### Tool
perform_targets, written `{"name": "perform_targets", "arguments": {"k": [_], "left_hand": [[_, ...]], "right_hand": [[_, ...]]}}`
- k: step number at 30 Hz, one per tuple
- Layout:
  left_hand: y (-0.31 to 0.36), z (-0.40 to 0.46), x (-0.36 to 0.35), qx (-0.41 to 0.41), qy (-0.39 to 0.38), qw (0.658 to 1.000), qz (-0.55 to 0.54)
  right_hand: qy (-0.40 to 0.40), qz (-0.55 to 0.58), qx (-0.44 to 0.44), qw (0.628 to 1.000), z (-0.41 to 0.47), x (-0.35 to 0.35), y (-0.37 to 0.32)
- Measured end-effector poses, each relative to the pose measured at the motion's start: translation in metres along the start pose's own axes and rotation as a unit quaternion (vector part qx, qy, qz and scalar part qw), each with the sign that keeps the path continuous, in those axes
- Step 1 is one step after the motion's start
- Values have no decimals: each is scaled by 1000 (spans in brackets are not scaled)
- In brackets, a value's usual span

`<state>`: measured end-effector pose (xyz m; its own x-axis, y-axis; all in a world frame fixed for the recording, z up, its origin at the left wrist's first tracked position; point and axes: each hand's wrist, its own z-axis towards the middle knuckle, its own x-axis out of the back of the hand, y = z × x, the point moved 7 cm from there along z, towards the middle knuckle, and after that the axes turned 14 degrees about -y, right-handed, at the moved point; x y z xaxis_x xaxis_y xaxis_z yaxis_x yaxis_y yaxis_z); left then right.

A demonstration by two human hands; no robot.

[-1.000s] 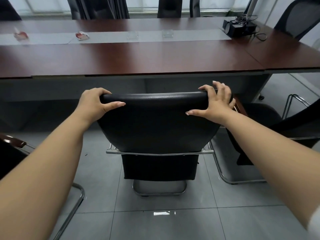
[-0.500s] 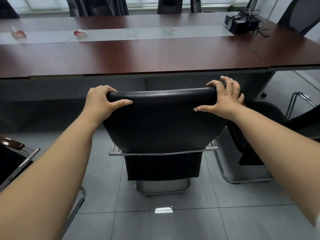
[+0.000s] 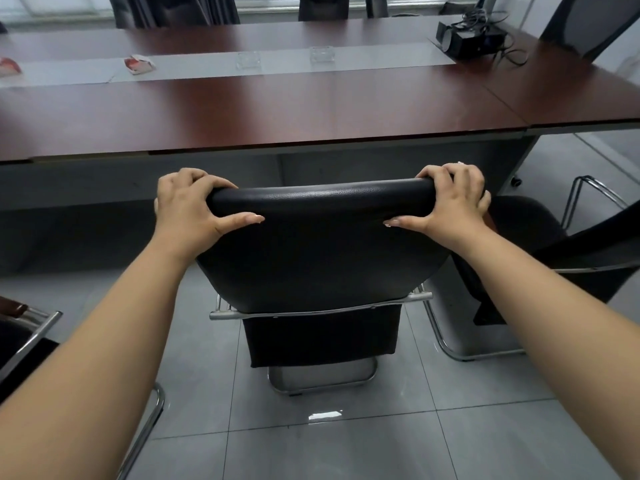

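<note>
A black leather chair (image 3: 322, 258) with a chrome sled frame stands on the grey tiles, its back toward me and its front facing a long dark wooden table (image 3: 277, 109). My left hand (image 3: 190, 209) grips the top left corner of the backrest, fingers curled over the far side and thumb on the near face. At the top right corner my right hand (image 3: 453, 202) grips the backrest the same way. The chair's seat is hidden behind the backrest.
A second black chair (image 3: 540, 244) with a chrome frame stands close on the right. Part of another chair's armrest (image 3: 20, 317) shows at the left edge. On the table lie two clear glass dishes (image 3: 322, 54), red-and-white packets (image 3: 138, 64) and a black device with cables (image 3: 471, 39).
The chair has moved forward toward the table, and I have moved with it. Both hands keep the same grip on the backrest.
</note>
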<state>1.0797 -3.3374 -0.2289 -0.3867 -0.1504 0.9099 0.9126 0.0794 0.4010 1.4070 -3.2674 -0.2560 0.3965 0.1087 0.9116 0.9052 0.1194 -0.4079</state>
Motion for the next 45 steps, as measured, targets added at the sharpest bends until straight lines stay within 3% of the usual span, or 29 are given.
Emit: {"name": "perform_targets", "arguments": {"k": [18,31,45], "left_hand": [[-25,36,17,-13,-25,1000,6],[-32,13,11,-2,-78,997,-27],[-34,23,10,5,-54,998,-20]], "right_hand": [[-1,11,2,1000,15,-8,-29],[-69,28,-12,997,-6,-12,-32],[-76,22,-6,997,11,-6,-34]]}}
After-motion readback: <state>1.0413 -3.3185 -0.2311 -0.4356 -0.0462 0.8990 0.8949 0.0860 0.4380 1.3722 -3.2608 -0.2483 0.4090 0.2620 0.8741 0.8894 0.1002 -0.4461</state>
